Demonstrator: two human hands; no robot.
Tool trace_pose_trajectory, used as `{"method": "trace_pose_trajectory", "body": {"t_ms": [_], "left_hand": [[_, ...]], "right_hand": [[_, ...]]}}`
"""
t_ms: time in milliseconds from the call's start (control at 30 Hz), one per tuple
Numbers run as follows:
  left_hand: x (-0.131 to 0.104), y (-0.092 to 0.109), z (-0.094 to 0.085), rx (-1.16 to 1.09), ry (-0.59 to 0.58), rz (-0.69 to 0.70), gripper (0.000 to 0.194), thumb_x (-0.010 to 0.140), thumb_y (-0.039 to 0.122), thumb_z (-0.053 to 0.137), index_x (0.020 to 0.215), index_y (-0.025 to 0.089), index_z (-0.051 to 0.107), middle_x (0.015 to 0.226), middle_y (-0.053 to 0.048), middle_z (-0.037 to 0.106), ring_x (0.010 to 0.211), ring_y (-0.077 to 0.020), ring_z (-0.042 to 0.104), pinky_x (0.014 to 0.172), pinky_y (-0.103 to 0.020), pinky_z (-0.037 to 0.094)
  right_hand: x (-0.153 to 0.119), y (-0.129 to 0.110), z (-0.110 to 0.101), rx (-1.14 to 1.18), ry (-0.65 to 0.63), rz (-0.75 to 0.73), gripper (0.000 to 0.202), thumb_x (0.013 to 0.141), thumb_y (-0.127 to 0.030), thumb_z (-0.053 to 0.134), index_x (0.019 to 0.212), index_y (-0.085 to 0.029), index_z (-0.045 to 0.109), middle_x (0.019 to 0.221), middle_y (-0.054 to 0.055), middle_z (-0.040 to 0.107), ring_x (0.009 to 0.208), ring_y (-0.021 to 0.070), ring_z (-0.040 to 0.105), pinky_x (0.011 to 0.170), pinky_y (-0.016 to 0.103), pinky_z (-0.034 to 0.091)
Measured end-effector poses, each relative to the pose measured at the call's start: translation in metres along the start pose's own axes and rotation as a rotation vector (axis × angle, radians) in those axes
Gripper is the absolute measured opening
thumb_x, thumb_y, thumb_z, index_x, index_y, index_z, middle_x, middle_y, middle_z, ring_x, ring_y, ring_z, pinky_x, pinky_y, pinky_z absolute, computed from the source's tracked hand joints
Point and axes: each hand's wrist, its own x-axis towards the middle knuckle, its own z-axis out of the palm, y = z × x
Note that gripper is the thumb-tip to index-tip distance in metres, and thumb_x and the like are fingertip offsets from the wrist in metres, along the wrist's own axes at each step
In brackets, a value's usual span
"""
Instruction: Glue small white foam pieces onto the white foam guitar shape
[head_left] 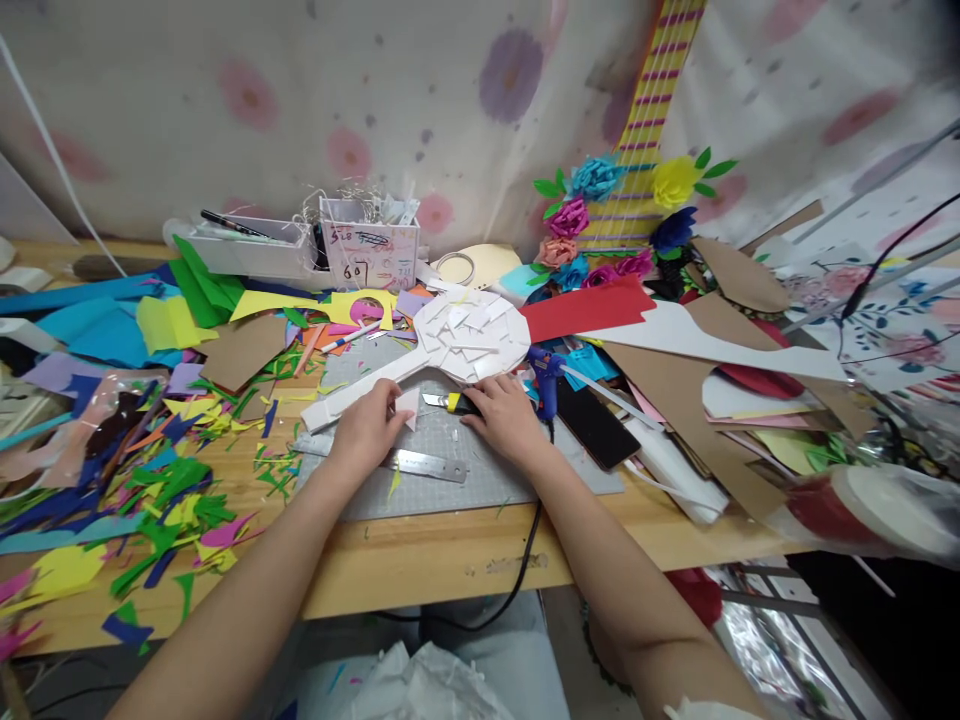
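Note:
My left hand [369,428] pinches a small white paper piece [407,405] over the grey cutting mat [420,500]. A metal ruler [427,464] lies just below its fingers. My right hand [506,415] is closed around the handle of a utility knife [441,402], whose blade points left toward the paper. Behind both hands lies a white octagonal shape [474,335] with a long strip handle, its top covered in layered white scraps. To the right of my right hand rests a blue glue gun [547,382].
Colored paper scraps [176,490] cover the left side. White boxes [371,245] stand behind. Right of the mat are a black phone [596,420], a red strip [585,308] and cardboard [675,410]. Paper flowers [596,177] stand at the back, and a cord hangs over the front edge.

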Motion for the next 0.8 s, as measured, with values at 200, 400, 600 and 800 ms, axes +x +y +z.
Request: {"method": "trace_pose_trajectory", "body": {"t_ms": [200, 400, 600, 800], "left_hand": [[0.004, -0.006, -0.002, -0.875, 0.109, -0.287, 0.018, 0.073, 0.026, 0.063, 0.088, 0.017, 0.058, 0.067, 0.002, 0.059, 0.06, -0.0136, 0.059, 0.057, -0.026, 0.047], [0.004, 0.003, -0.005, -1.29, 0.12, -0.5, 0.017, 0.073, 0.014, 0.067, 0.084, 0.015, 0.055, 0.061, 0.005, 0.056, 0.052, -0.0063, 0.054, 0.052, -0.017, 0.047], [0.003, 0.001, -0.002, -1.416, 0.064, -0.493, 0.011, 0.075, 0.013, 0.067, 0.08, 0.015, 0.057, 0.063, 0.004, 0.055, 0.051, -0.0037, 0.051, 0.049, -0.013, 0.046], [0.004, -0.001, -0.004, -1.452, 0.07, -0.513, 0.013, 0.076, 0.011, 0.067, 0.083, 0.016, 0.057, 0.064, 0.004, 0.055, 0.049, -0.0028, 0.049, 0.046, -0.012, 0.043]], "right_hand": [[-0.001, 0.001, 0.008, 0.099, 0.036, 0.045, 0.031, 0.08, -0.03, 0.067, 0.108, -0.016, 0.063, 0.109, 0.015, 0.061, 0.103, 0.0298, 0.05, 0.086, 0.044, 0.04], [-0.003, -0.016, -0.005, 0.502, 0.089, -0.015, 0.031, 0.091, -0.026, 0.047, 0.12, -0.015, 0.048, 0.114, 0.014, 0.059, 0.102, 0.0226, 0.055, 0.086, 0.037, 0.044], [0.016, -0.047, -0.01, 0.475, -0.063, -0.12, 0.031, 0.085, -0.039, 0.057, 0.106, -0.017, 0.055, 0.101, 0.009, 0.064, 0.091, 0.0207, 0.058, 0.074, 0.031, 0.043], [0.026, -0.051, 0.0, 0.329, -0.091, -0.059, 0.019, 0.085, -0.032, 0.055, 0.098, -0.02, 0.059, 0.095, 0.006, 0.068, 0.087, 0.0199, 0.06, 0.065, 0.028, 0.037]]}}
